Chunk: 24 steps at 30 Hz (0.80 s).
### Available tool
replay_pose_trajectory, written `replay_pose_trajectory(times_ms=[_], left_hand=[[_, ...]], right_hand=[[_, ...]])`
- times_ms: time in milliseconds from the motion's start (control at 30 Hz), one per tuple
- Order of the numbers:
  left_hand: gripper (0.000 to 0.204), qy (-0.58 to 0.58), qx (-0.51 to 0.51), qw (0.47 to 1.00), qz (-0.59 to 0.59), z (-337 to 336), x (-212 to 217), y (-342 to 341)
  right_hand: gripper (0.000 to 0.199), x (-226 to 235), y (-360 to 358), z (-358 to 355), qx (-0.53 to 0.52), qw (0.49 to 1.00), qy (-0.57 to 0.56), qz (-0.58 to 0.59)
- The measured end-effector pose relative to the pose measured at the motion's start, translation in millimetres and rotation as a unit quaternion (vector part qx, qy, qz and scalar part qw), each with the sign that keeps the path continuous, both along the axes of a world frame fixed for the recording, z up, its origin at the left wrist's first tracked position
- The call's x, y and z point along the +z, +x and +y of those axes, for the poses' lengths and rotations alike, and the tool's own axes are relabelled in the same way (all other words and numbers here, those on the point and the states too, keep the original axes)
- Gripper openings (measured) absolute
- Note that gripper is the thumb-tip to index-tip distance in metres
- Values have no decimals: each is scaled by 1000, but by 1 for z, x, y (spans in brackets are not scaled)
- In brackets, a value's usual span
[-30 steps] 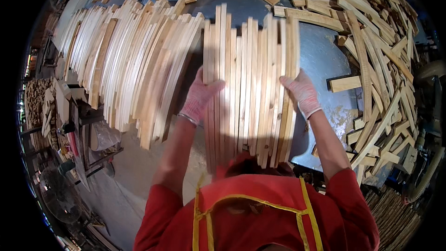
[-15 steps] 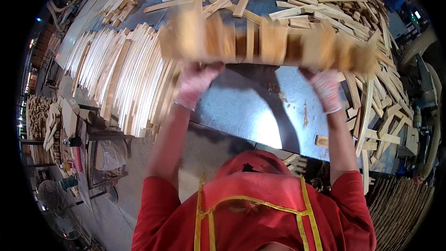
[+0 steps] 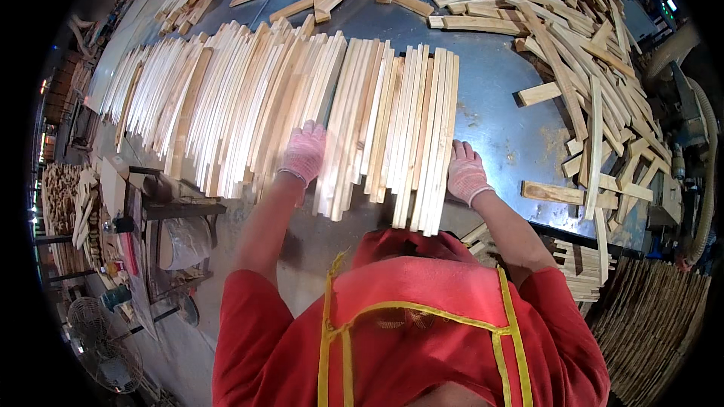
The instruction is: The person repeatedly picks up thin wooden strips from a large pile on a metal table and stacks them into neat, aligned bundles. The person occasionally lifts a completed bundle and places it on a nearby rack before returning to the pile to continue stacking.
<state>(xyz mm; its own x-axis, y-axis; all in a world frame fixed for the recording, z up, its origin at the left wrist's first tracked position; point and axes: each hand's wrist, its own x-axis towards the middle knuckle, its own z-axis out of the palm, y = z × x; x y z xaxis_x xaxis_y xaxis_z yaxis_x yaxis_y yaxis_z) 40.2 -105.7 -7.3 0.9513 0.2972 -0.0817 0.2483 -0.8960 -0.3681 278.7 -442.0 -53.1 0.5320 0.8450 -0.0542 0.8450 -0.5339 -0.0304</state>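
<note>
Head view: bluish table [image 3: 494, 98] under wood strips [image 3: 418, 139], left hand [image 3: 305, 152] and right hand [image 3: 467, 169], each grip open; leftward, probably a fan [image 3: 115, 368].

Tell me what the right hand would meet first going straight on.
The right hand points slightly leftward, so probably the rightmost lined-up stick; depth is unclear, and they may already touch.

Matt wood strips [image 3: 426, 143], glossy metal tabletop [image 3: 490, 98], knitted cloth gloves [image 3: 304, 154], cloth apron [image 3: 418, 286]
</note>
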Motion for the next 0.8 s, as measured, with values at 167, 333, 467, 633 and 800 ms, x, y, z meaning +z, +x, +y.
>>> replay_pose_trajectory(times_ms=[167, 333, 467, 633, 800], left_hand=[[48, -134, 76, 982, -108, -21, 21, -26], [59, -255, 113, 932, -232, -82, 24, -57], [59, -343, 75, 904, -242, -113, 29, -61], [70, -437, 64, 872, -212, -177, 14, -44], [70, -548, 26, 818, -172, -215, 32, 3]], right_hand=[[68, 55, -36, -19, -163, 901, 91, 393], [107, -11, -110, -59, -322, 630, 274, 651], [91, -2, -121, -38, -312, 629, 300, 646], [58, 65, -97, -63, -328, 478, 323, 748], [75, 48, -99, -49, -390, 700, 220, 556]])
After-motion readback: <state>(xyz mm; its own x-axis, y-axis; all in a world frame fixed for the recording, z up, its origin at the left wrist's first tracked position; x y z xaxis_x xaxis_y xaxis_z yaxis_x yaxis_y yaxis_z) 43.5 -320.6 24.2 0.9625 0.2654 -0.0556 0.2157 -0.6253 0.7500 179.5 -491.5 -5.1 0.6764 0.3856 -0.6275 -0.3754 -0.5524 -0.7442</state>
